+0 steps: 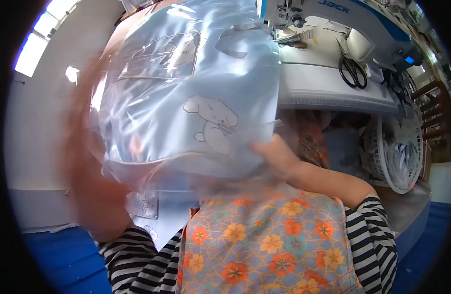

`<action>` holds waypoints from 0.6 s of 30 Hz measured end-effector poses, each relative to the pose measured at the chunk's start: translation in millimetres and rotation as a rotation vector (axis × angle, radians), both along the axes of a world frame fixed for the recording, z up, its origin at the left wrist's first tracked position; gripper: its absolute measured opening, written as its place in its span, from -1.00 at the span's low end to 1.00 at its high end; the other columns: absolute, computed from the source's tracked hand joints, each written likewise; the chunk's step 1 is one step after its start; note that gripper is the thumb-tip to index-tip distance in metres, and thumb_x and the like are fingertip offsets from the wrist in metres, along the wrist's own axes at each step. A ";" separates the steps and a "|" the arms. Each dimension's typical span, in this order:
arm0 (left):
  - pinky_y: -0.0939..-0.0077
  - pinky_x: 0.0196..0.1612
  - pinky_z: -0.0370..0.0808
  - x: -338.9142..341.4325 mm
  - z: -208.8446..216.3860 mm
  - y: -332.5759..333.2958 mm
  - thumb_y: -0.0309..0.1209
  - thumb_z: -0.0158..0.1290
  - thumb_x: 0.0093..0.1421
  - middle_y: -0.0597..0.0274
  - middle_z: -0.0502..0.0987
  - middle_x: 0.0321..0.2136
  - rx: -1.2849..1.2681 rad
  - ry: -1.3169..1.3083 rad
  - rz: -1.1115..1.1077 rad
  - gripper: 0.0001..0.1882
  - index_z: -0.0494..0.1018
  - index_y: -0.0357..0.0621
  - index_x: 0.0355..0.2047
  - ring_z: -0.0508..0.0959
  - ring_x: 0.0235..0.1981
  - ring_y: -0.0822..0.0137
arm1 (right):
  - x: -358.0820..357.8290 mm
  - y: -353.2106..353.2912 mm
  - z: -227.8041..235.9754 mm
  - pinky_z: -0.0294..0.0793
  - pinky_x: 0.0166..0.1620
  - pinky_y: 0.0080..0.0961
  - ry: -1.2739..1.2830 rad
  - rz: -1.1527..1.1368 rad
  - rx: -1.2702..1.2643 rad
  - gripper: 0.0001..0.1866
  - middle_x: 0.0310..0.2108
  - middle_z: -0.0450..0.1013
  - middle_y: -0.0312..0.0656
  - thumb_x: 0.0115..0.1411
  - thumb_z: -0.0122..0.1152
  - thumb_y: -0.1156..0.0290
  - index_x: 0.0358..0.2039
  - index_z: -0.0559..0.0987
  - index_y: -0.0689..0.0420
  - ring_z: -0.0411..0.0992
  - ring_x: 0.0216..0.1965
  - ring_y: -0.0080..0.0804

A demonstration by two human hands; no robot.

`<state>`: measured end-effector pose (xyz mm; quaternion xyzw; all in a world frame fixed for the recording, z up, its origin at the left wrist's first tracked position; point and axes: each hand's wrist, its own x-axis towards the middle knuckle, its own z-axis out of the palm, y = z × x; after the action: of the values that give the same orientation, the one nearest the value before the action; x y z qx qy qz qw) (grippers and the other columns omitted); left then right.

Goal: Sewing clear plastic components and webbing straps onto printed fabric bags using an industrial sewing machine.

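A light-blue, see-through plastic sheet point(186, 127) printed with cartoon dogs spreads across the work surface in front of me. Near its top left is a clear panel point(179, 56) with a piped edge. My right hand point(274, 154) is closed at the sheet's right edge, its fingertips partly hidden by plastic. Along the left side, my left hand point(95, 78) is heavily smeared by motion beside the sheet, so its fingers cannot be made out. The sheet's near edge hangs over my flowered apron point(264, 240) and is blurred too.
A white and blue sewing machine point(333, 14) stands at the far right. Black-handled scissors point(353, 71) lie on its bed. To the right below, a white plastic basket point(394, 152) holds clear scraps. More printed plastic point(146, 203) lies under my left forearm.
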<state>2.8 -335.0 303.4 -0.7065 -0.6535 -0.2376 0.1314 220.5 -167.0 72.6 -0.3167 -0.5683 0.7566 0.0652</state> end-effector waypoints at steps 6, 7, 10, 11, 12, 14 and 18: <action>0.26 0.04 0.44 57.6 -93.9 42.1 -0.21 0.23 0.04 -0.07 0.36 0.11 -0.715 0.175 -0.147 -0.31 0.31 -0.24 0.14 0.45 0.06 0.04 | 11.3 -0.2 -11.1 0.42 0.05 -0.41 0.214 -0.048 -0.266 -0.60 -0.05 0.49 -0.18 0.24 0.14 0.40 0.05 0.46 0.28 0.43 -0.06 -0.46; 0.26 0.04 0.44 56.9 -98.5 42.6 -0.21 0.23 0.04 -0.07 0.36 0.11 -0.702 0.190 -0.141 -0.31 0.31 -0.24 0.14 0.45 0.06 0.04 | 13.0 1.5 -16.6 0.42 0.05 -0.41 0.208 -0.047 -0.267 -0.60 -0.05 0.49 -0.18 0.24 0.14 0.40 0.05 0.46 0.28 0.43 -0.06 -0.46; 0.35 -0.09 0.52 56.6 -90.2 55.9 -0.26 0.21 0.08 -0.02 0.48 -0.04 -0.751 0.208 -0.198 -0.46 0.40 -0.23 0.05 0.55 -0.08 0.10 | 15.6 6.9 -30.4 0.39 0.08 -0.41 0.136 0.015 -0.229 -0.63 -0.04 0.49 -0.18 0.25 0.14 0.42 0.05 0.48 0.26 0.43 -0.05 -0.45; 0.27 -0.18 0.52 52.3 -82.4 68.7 -0.19 0.15 0.12 0.00 0.52 -0.19 -0.812 0.143 -0.287 -0.56 0.46 -0.20 -0.06 0.57 -0.22 0.10 | 13.8 5.8 -32.0 0.39 0.09 -0.42 0.123 0.115 -0.022 -0.63 -0.04 0.49 -0.19 0.25 0.13 0.42 0.06 0.48 0.24 0.43 -0.05 -0.45; 0.19 -0.26 0.53 47.0 -75.7 85.2 -0.12 0.10 0.16 0.02 0.56 -0.34 -0.800 0.057 -0.410 -0.61 0.51 -0.18 -0.17 0.59 -0.35 0.10 | 14.8 7.3 -32.3 0.39 0.09 -0.43 0.043 0.214 0.186 -0.63 -0.05 0.50 -0.20 0.26 0.12 0.42 0.07 0.48 0.22 0.43 -0.04 -0.45; 0.15 -0.17 0.51 43.1 -79.6 122.6 -0.05 0.07 0.19 -0.05 0.55 -0.32 -0.622 -0.151 -0.433 -0.56 0.52 -0.21 -0.20 0.57 -0.30 -0.02 | 15.3 4.8 -29.6 0.44 -0.05 -0.45 0.171 0.113 0.133 -0.63 -0.19 0.58 -0.18 0.26 0.16 0.16 -0.05 0.59 0.14 0.48 -0.15 -0.51; 0.18 -0.04 0.50 46.4 -125.5 182.4 -0.03 0.13 0.15 -0.06 0.48 -0.09 -0.740 0.164 -0.237 -0.49 0.49 -0.30 -0.17 0.50 -0.05 -0.03 | 30.3 9.5 -27.2 0.45 -0.04 -0.45 0.084 0.194 0.027 -0.68 -0.11 0.53 -0.19 0.27 0.16 0.34 -0.01 0.54 0.20 0.45 -0.14 -0.53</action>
<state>49.2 -152.6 177.9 -0.7934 -0.5962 0.0574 -0.1086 250.8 -157.5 45.4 -0.2272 -0.6030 0.7644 0.0197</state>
